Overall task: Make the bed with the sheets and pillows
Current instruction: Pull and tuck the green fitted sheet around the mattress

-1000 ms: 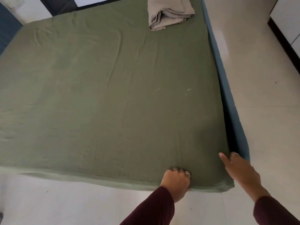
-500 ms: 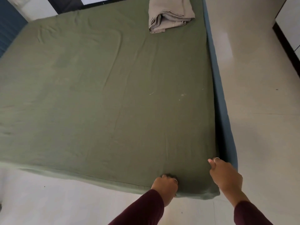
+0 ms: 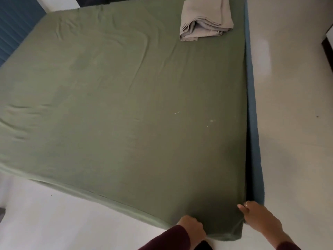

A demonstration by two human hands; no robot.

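Left hand (image 3: 191, 227) grips green sheet (image 3: 126, 105) hem; right hand (image 3: 259, 219) holds its corner.

Sheet (image 3: 126, 105) plain olive green, no print, few pale specks right of centre. Folded cloth (image 3: 205, 18) at far right, plain beige-grey. Bed base (image 3: 254, 123) along right side, blue. Floor (image 3: 292, 105) off-white, glossy, few dark specks. Wall panel (image 3: 16, 27) far left, blue with ribbed lines. Sleeves (image 3: 167, 239) dark maroon. Ring (image 3: 248, 202) on right hand, silver.
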